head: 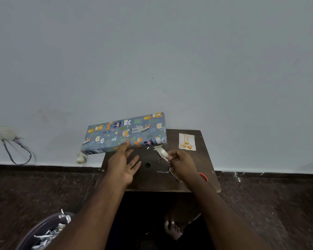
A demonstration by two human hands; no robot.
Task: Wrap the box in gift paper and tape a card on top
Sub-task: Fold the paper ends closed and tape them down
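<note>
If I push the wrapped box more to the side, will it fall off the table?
Probably yes. The wrapped box already hangs past the left edge of the small table, so it may tip. Its smooth paper likely slides easily. The left hand touches it with open fingers, not gripping.

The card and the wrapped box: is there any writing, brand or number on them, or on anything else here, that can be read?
Card: two lines of gold script above orange shapes, too small and blurred to read.
Wrapped box: cartoon animals and leaves only; no words to be made out.
Strip held in the right hand: faint marks, unreadable.
Paper scraps in the bin: no legible text.
Nothing here can be quoted.
</note>
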